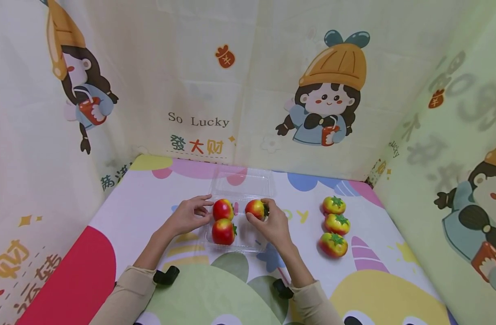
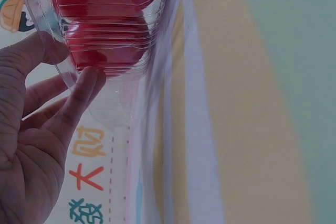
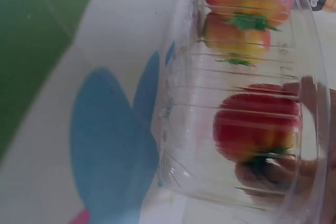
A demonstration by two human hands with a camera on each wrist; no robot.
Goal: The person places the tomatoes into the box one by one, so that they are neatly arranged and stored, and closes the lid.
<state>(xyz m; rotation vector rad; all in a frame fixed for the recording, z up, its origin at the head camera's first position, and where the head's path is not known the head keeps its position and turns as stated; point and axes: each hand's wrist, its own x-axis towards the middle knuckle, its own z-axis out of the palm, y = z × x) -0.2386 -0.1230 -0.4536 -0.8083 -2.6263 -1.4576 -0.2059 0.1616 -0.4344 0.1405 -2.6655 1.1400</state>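
A clear plastic box (image 1: 248, 248) sits on the table with its lid (image 1: 243, 183) folded back behind it. Two red-and-yellow tomatoes with green leafy tops are on its left side, a rear tomato (image 1: 222, 209) and a front tomato (image 1: 224, 232). My right hand (image 1: 274, 223) grips a third tomato (image 1: 254, 209) between thumb and fingers at the box's back right; through the wall in the right wrist view that tomato (image 3: 254, 124) shows inside. My left hand (image 1: 191, 214) is at the box's left edge, thumb and fingers spread apart, fingertips right at the rim and wall.
Three more tomatoes stand in a row right of the box: a back one (image 1: 334, 205), a middle one (image 1: 337, 224) and a front one (image 1: 333, 245). A printed cloth (image 1: 183, 289) covers the table. Printed curtains (image 1: 256, 90) enclose it at the back and sides.
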